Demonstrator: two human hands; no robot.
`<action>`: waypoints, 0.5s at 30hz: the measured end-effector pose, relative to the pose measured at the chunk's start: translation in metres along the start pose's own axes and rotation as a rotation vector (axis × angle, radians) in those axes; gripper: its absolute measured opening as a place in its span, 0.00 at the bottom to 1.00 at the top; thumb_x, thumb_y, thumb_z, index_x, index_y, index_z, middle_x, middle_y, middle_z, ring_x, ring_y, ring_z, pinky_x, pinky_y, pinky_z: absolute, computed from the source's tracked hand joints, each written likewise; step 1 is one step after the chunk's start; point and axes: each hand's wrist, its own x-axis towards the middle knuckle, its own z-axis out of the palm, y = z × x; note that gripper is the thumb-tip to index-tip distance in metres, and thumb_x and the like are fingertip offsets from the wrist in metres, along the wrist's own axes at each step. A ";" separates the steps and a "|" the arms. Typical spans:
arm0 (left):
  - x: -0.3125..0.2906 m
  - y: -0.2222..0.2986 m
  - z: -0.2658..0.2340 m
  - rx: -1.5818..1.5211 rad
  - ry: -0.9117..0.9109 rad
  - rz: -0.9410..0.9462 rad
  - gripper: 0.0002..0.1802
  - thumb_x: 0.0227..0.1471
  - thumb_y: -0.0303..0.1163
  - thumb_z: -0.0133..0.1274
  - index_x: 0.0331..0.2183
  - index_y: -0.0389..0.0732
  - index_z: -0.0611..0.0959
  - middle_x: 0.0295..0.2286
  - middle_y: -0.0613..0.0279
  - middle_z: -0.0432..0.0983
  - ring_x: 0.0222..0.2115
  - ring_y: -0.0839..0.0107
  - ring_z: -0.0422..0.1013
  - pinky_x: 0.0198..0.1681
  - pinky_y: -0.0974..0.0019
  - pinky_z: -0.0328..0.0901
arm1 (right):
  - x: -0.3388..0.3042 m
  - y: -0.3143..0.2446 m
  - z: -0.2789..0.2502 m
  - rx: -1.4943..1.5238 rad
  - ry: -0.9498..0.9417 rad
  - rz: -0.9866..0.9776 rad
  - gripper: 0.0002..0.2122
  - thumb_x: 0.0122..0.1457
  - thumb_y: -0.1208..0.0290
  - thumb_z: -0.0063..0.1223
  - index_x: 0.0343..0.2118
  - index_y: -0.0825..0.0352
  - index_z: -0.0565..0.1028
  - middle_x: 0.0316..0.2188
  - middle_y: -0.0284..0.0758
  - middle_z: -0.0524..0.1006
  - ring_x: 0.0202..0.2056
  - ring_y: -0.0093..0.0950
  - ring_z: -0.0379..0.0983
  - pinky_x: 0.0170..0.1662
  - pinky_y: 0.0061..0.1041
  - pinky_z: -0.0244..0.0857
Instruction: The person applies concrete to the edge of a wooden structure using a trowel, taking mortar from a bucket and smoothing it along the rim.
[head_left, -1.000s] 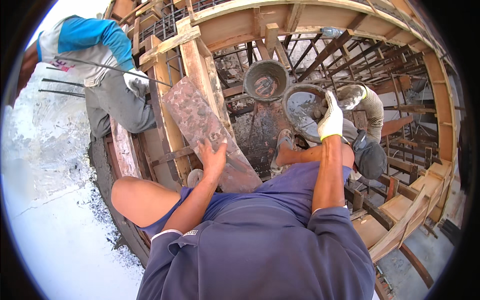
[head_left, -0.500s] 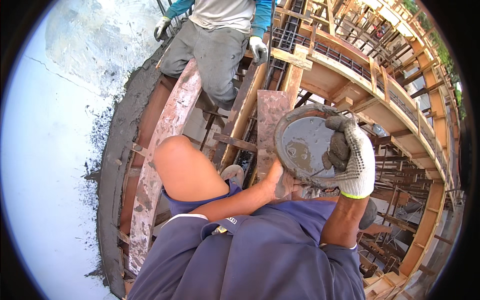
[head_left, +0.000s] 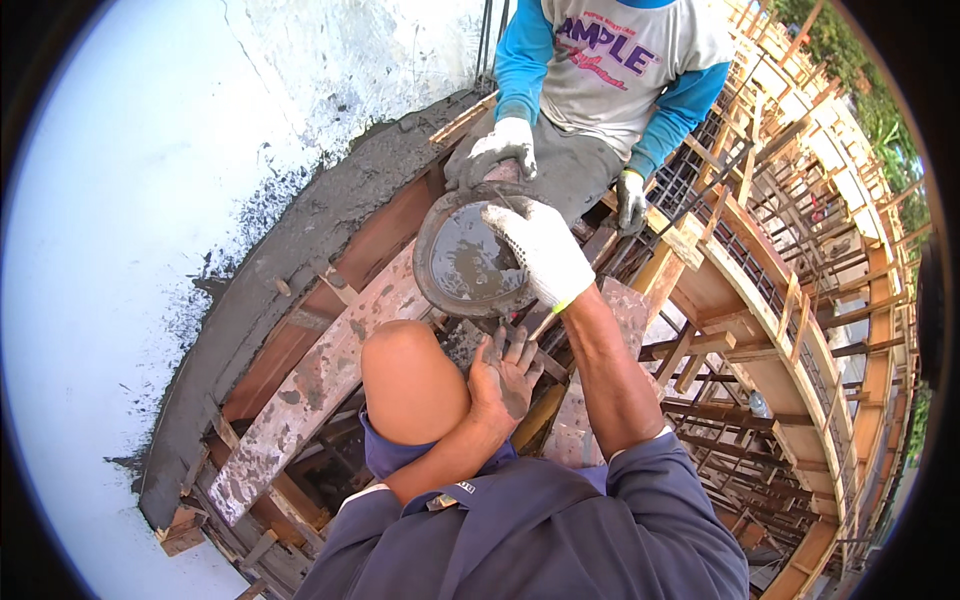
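Observation:
My right hand (head_left: 540, 250), in a white glove, grips the near rim of a round grey pan (head_left: 465, 262) holding wet cement. A co-worker's gloved hand (head_left: 500, 148) grips the pan's far rim. The co-worker (head_left: 610, 90) sits facing me in a blue-sleeved white shirt, the other gloved hand (head_left: 630, 200) resting on a plank. My left hand (head_left: 505, 375), bare and smeared with cement, rests with fingers spread next to my bare knee (head_left: 410, 375), on a cement-stained board (head_left: 590, 400).
A long cement-splashed plank (head_left: 320, 385) runs diagonally left of my knee. A curved concrete edge (head_left: 300, 260) borders a pale slab (head_left: 130, 250) at left. Wooden formwork (head_left: 760, 310) and steel rebar (head_left: 760, 420) with open gaps fill the right.
My right hand has carried the pan of cement forward to the co-worker, whose gloved hand now holds its far rim. My view has turned towards the co-worker. My left hand stays by my knee.

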 end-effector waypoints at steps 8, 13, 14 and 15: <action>0.001 -0.018 -0.003 0.344 0.054 0.003 0.38 0.67 0.49 0.45 0.69 0.39 0.59 0.69 0.57 0.55 0.71 0.57 0.45 0.72 0.48 0.35 | 0.083 0.022 0.031 0.267 -0.094 -0.033 0.17 0.62 0.66 0.58 0.50 0.73 0.79 0.34 0.31 0.80 0.30 0.18 0.72 0.35 0.21 0.66; -0.003 -0.023 0.007 0.543 0.023 0.007 0.32 0.67 0.43 0.45 0.66 0.38 0.66 0.67 0.60 0.60 0.69 0.62 0.51 0.70 0.50 0.41 | 0.113 0.028 0.028 0.347 -0.120 -0.057 0.20 0.62 0.71 0.57 0.56 0.71 0.76 0.38 0.32 0.80 0.32 0.18 0.71 0.36 0.20 0.66; -0.002 -0.026 0.006 0.592 0.014 -0.003 0.31 0.67 0.42 0.45 0.65 0.38 0.67 0.66 0.60 0.61 0.68 0.63 0.53 0.69 0.51 0.43 | 0.119 0.029 0.019 0.479 -0.156 -0.021 0.22 0.63 0.71 0.57 0.60 0.71 0.73 0.37 0.32 0.80 0.32 0.18 0.71 0.36 0.20 0.67; 0.000 -0.028 0.005 0.644 0.002 -0.017 0.30 0.67 0.41 0.45 0.65 0.38 0.68 0.65 0.60 0.63 0.67 0.63 0.54 0.68 0.51 0.44 | 0.118 0.034 0.010 0.534 -0.114 -0.039 0.24 0.63 0.72 0.56 0.62 0.71 0.71 0.40 0.33 0.79 0.35 0.20 0.72 0.39 0.21 0.68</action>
